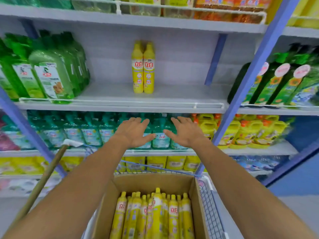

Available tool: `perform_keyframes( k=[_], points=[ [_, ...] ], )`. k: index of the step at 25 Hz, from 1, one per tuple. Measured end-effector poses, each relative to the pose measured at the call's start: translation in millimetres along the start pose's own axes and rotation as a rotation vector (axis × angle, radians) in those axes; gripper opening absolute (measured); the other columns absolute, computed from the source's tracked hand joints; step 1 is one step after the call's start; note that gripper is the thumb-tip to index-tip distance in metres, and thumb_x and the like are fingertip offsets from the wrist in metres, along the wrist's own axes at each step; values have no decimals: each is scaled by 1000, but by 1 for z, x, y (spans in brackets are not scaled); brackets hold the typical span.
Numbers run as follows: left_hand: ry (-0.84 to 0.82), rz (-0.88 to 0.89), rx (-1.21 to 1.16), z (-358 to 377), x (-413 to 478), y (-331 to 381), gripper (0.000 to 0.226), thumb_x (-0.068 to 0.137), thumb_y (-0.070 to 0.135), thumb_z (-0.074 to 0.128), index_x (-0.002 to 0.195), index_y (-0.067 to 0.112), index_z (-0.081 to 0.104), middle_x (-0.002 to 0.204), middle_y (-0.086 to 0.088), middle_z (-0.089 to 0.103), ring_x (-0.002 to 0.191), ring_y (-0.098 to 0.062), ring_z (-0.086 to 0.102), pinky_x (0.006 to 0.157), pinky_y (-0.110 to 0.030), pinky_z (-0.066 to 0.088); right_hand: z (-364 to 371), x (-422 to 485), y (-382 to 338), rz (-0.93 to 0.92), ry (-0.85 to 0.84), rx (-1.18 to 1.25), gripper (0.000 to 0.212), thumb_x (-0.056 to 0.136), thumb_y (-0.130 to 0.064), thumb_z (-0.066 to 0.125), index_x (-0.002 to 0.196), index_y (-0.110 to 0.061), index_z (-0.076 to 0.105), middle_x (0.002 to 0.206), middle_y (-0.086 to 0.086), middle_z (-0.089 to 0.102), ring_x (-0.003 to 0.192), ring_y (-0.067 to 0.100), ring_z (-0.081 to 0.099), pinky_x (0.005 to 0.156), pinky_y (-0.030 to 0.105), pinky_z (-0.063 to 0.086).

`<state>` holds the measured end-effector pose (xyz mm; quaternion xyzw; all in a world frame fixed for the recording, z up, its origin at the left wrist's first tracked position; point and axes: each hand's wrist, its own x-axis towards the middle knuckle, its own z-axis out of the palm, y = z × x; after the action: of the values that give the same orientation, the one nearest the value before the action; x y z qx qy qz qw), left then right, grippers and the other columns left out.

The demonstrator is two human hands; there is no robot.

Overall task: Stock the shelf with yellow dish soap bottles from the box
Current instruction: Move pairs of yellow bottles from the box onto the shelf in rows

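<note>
Both of the person's arms reach forward over the box (151, 181). The left hand (133, 132) is released, palm down, its fingers (138, 121) nearly straight and spread, the thumb pointing inward; it grasps nothing and touches nothing. The right hand (185, 132) mirrors it, its fingers (183, 121) spread and relaxed, also empty. The two thumbs point toward each other with a small gap between. Both hands are seen in front of a row of teal bottles (86, 134) on the level below the shelf (112, 94).

Two yellow dish soap bottles (143, 68) stand upright on that shelf, about the middle of its length, behind its front rail (155, 105). They touch side by side, labels facing out. They are well apart from the green bottles (51, 76) crowded at the shelf's left end.

More yellow bottles (155, 219) fill the open cardboard box, packed upright with caps up, touching one another. One near the middle of the box rises higher than the rest. The box sits in a wire cart (209, 204), its right wall against the cart's mesh side. A wooden handle (43, 178) leans at the left, beside the left forearm. Dark green bottles (276, 83) fill the neighbouring bay on the right.
</note>
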<state>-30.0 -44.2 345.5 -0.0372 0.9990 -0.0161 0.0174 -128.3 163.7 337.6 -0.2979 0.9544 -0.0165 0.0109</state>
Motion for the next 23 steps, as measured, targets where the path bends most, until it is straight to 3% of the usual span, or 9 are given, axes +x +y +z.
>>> perform_keyframes(
  k=[6, 10, 13, 15, 17, 20, 23],
  points=[
    [-210, 0, -50, 99, -31, 19, 83, 91, 75, 33, 153, 21, 28, 152, -12, 41, 138, -34, 41, 107, -51, 42, 83, -41, 7, 54, -116, 19, 81, 96, -72, 31, 157, -19, 27, 161, 11, 31, 146, 34, 29, 112, 51, 39],
    [-377, -50, -144, 183, -59, 17, 81, 88, 76, 38, 150, 24, 34, 153, -9, 42, 139, -32, 42, 109, -51, 40, 159, -58, -10, 90, -277, 68, 80, 96, -71, 31, 158, -20, 25, 160, 10, 32, 146, 33, 31, 112, 52, 38],
    [-517, -97, -164, 249, -74, 9, 75, 90, 75, 38, 143, 22, 42, 146, -9, 47, 134, -31, 45, 102, -47, 42, 222, -71, -23, 146, -392, 80, 83, 95, -72, 33, 156, -15, 29, 157, 11, 36, 144, 33, 33, 110, 49, 39],
    [-584, -133, -218, 298, -81, 3, 77, 90, 75, 39, 145, 22, 38, 146, -8, 46, 135, -31, 43, 100, -47, 44, 268, -79, -31, 162, -471, 96, 80, 96, -71, 34, 151, -13, 36, 151, 12, 42, 140, 32, 37, 105, 48, 43],
    [-645, -162, -267, 341, -90, 3, 79, 89, 75, 41, 145, 21, 36, 145, -8, 46, 134, -31, 43, 100, -47, 47, 308, -89, -37, 179, -561, 121, 81, 95, -72, 34, 154, -16, 30, 152, 11, 41, 140, 33, 37, 104, 49, 44],
    [-702, -218, -324, 386, -92, 6, 78, 90, 72, 43, 146, 18, 34, 144, -9, 47, 134, -31, 44, 98, -46, 48, 359, -93, -44, 193, -657, 137, 87, 93, -75, 31, 158, -18, 22, 159, 9, 34, 144, 33, 34, 108, 54, 41],
    [-676, -313, -423, 417, -90, 16, 77, 91, 61, 54, 146, 12, 31, 141, -12, 50, 131, -32, 48, 96, -46, 49, 393, -90, -50, 210, -684, 158, 87, 95, -71, 36, 158, -13, 21, 156, 10, 36, 140, 33, 38, 103, 50, 43]
  ],
)
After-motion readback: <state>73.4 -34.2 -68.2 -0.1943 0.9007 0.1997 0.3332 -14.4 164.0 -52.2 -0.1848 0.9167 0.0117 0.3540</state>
